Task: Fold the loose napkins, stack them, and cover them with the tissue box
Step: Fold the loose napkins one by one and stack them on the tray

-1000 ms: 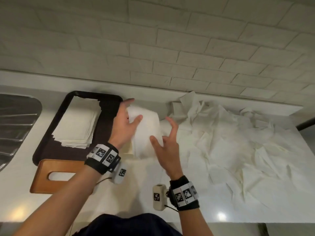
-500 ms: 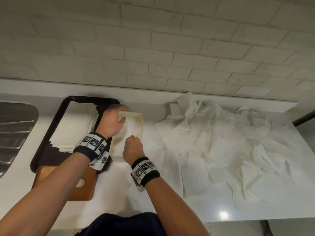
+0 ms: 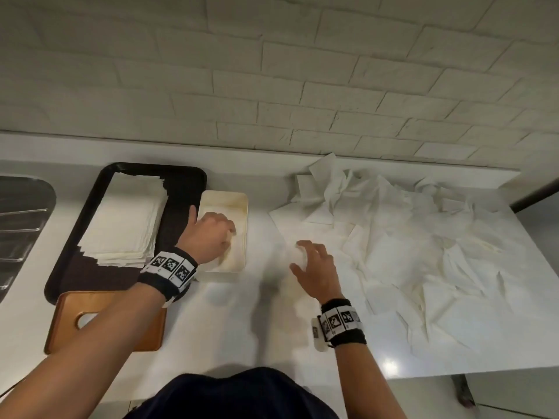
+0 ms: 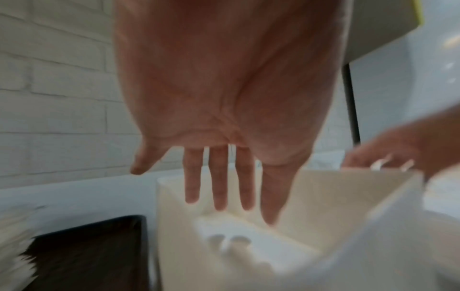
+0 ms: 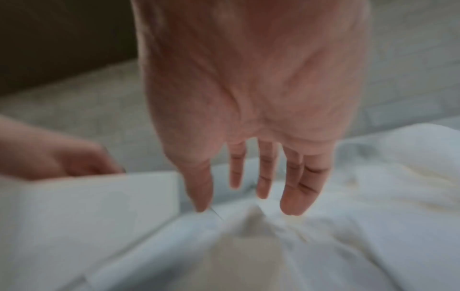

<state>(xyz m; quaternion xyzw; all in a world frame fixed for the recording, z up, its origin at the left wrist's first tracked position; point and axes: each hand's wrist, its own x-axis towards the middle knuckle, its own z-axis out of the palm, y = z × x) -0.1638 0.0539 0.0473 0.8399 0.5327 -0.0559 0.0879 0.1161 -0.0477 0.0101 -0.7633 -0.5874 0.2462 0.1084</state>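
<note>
While your left hand reaches open-fingered into the tissue box, your right hand hovers open, empty, at its three o'clock.

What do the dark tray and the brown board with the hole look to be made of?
The tray looks like black plastic, matte with a smooth rounded rim. The board looks like wood, warm brown with a soft sheen and a cut-out handle; a wood-look finish is possible.

On the worktop, the tray lies at the left with the napkin stack on it. The box lies just right of the tray. The loose napkins lie at the right. The board lies before the tray.
</note>
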